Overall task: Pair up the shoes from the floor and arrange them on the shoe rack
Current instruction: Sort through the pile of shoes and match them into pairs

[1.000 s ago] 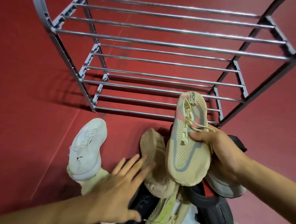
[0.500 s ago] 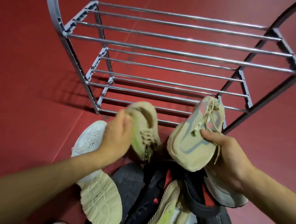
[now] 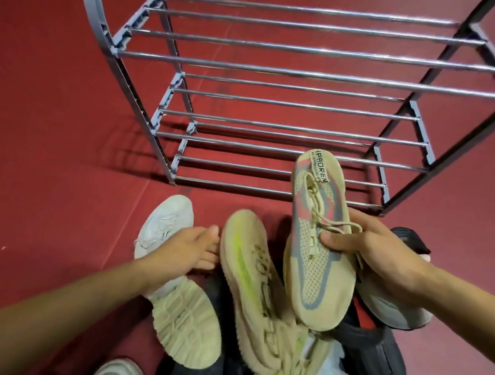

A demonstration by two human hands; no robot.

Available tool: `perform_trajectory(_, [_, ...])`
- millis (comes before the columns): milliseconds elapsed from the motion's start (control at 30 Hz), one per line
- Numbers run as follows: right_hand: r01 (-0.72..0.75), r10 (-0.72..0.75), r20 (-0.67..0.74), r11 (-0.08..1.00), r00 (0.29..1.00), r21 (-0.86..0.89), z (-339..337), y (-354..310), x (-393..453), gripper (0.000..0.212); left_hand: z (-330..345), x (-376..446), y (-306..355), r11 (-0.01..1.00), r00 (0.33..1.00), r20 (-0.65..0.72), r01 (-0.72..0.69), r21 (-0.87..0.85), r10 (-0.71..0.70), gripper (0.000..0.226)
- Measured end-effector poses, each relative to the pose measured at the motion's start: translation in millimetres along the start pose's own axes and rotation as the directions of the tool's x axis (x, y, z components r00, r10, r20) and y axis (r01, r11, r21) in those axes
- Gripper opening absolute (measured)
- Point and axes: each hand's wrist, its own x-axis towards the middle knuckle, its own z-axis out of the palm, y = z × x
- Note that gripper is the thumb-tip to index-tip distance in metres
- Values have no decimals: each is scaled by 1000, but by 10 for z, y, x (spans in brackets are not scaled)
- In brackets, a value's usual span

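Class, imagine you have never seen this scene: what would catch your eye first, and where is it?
First the beige knit sneaker with grey and pink stripes, held up right of centre by the right hand. Next the heap of mixed shoes on the red floor below it, where a beige sneaker with a neon-yellow stripe lies beside the left hand. Behind stands the bare metal shoe rack.

A beige knit sneaker (image 3: 317, 254) is banded grey and coral; another beige sneaker (image 3: 248, 293) is streaked neon yellow-green; the rack (image 3: 281, 69) is seen silver-grey, the floor (image 3: 48, 138) dark red.
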Motion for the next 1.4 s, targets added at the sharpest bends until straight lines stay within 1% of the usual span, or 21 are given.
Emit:
perform_trajectory(33, [1,-2,-4,1000,1000,-18,-1,-2,6,30,-48,-43,-90,934,996,54,-87,347,73,36])
perform_trajectory(67, [-1,1,-5,1000,1000,-27,-3,4,11,30,-84,-91,-189,758,979,144,-205,619,147,33])
perform_trajectory(100, [-5,5,-5,1000,1000,-27,-8,4,23,30,-121,-143,-302,573,938,278,-345,743,205,36])
perform_trajectory(167, [-17,17,-3,1000,1000,-16,-30,12,36,30,-117,-288,-508,260,842,524,-538,802,127,78])
perform_trajectory(233, [-24,24,-9,1000,1000,-4,-42,18,49,29,-12,-403,-765,-93,831,553,-547,832,63,110])
perform_trajectory(267, [-25,25,-11,1000,1000,4,-45,20,54,28,32,-441,-882,-181,865,496,-478,859,70,106])
perform_trajectory(300, [-27,27,-12,1000,1000,14,-45,15,57,28,70,-467,-966,-189,885,441,-412,891,150,104])
perform_trajectory(400, [-22,22,1,1000,1000,17,-44,-6,53,27,7,-511,-1061,-108,850,496,-485,868,178,154])
perform_trajectory(467, [-19,19,9,1000,1000,6,-58,-9,51,26,-96,-645,-923,-98,803,550,-543,834,231,148])
perform_trajectory(533, [-21,21,3,1000,1000,9,-79,-12,45,25,-223,-784,-744,23,761,551,-593,805,343,123])
perform_trajectory(567, [-23,23,1,1000,1000,10,-91,-16,43,25,-312,-842,-652,218,770,492,-605,766,407,111])
perform_trajectory(633, [-29,29,2,1000,1000,12,-117,-11,54,25,-452,-914,-316,660,852,254,-518,544,458,71])
perform_trajectory(700, [-34,34,-8,999,999,21,-127,-16,72,24,-487,-910,-37,903,904,-26,-423,79,426,25])
perform_trajectory(733, [-36,36,-11,999,999,26,-126,-16,77,23,-447,-882,115,918,942,-116,-333,-213,315,20])
perform_trajectory(767, [-34,34,-12,999,999,28,-114,-20,74,23,-400,-829,237,862,964,-158,-263,-433,214,27])
perform_trajectory(867, [-27,27,6,1000,1000,-2,-88,-19,98,24,-362,-557,370,734,992,-77,-124,-668,98,41])
perform_trajectory(933, [-23,24,20,997,999,-73,-73,-15,107,25,-364,-312,279,785,998,-11,-54,-617,60,37])
perform_trajectory(1033, [12,-7,27,983,1000,-184,-23,4,93,30,-237,-55,28,912,993,51,116,-394,-104,42])
perform_trajectory(1133, [8,-2,22,961,1000,-275,17,33,127,27,45,-26,-141,908,958,90,288,-304,-273,61])
perform_trajectory(1233, [-49,58,17,945,998,-322,27,83,225,21,251,-74,-167,867,944,0,304,-394,-331,63])
perform_trajectory(1400, [-110,124,10,913,992,-394,102,56,430,26,432,-208,-29,912,958,-49,252,-325,-282,28])
